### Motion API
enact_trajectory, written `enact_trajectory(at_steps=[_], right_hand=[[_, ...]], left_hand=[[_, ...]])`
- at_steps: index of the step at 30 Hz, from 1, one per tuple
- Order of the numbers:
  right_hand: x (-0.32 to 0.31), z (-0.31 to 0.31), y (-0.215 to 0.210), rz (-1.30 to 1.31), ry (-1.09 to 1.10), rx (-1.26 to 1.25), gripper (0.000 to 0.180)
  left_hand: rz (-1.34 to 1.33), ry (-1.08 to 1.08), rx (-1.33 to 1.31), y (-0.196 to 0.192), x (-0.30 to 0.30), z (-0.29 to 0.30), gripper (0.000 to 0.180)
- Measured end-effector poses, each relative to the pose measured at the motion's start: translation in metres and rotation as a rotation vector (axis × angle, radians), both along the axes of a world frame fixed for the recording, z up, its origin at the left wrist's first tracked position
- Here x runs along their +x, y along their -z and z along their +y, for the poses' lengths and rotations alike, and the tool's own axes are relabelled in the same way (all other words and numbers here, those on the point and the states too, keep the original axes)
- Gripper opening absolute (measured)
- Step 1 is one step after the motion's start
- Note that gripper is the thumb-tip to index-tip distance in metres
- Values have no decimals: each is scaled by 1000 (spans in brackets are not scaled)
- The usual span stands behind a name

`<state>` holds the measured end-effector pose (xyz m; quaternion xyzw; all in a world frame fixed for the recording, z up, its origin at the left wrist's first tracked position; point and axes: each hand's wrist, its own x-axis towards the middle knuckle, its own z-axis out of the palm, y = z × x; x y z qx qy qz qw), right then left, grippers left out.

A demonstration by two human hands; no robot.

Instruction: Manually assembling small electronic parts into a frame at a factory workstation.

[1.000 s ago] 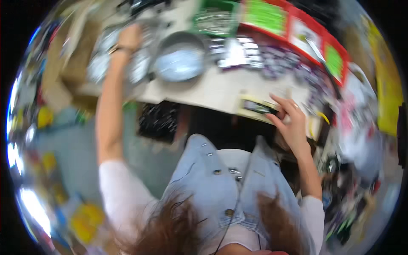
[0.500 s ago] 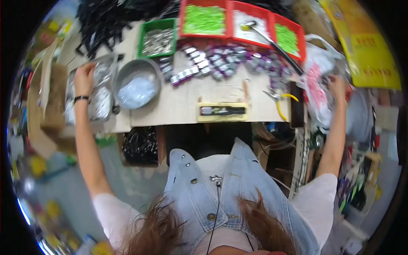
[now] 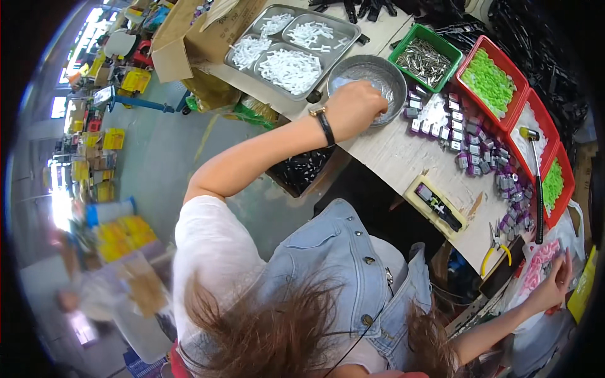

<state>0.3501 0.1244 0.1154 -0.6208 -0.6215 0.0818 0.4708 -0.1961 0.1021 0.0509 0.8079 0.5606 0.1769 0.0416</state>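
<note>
My left hand (image 3: 356, 108), wearing a dark band, is over the round metal bowl (image 3: 396, 79). Its fingers are curled closed, and what they hold, if anything, is hidden. Clear, shiny contents show in the bowl. Beside it lies a metal compartment tray (image 3: 345, 26) with small white parts (image 3: 290, 70). At the far right of the bench my right hand (image 3: 554, 285) has its fingers stretched up and partly apart, next to a white plastic bag (image 3: 575, 230) with pink on it. I see nothing between those fingers.
A green bin (image 3: 451, 70) of metal pieces and red bins (image 3: 518, 108) of green and white parts line the back. Several grey-purple blocks (image 3: 485, 154) lie in front. Nearer are a yellow holder (image 3: 414, 188) with a black device, pliers (image 3: 496, 249) and a hammer (image 3: 539, 198).
The view has turned toward the left. My left hand has moved from the compartment tray to over the metal bowl. The right hand stays by the plastic bag, its fingers now stretched upward.
</note>
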Motion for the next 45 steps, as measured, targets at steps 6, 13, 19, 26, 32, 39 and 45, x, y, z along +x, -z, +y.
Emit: enact_trajectory(at_steps=[6, 13, 19, 26, 32, 39, 45], right_hand=[[-172, -21, 32, 573, -555, -349, 17], [-274, -35, 31, 908, -757, -681, 21], [-273, -48, 21, 909, -729, -678, 21], [-233, -65, 18, 804, -635, -720, 22], [-176, -89, 54, 831, -367, -776, 19], [-162, -85, 72, 883, -321, -844, 17], [-165, -74, 68, 657, -412, -870, 15]], left_hand=[[-240, -121, 101, -8, 2, -6, 11], [-966, -263, -73, -45, 40, -66, 15], [-1069, -183, -2, -40, 59, -77, 14], [-996, 94, 171, -12, 95, -69, 25], [-902, 142, 67, 7, 137, -66, 32], [-631, 175, 60, 27, 153, -57, 24], [-508, 199, 150, 29, 158, -57, 29]])
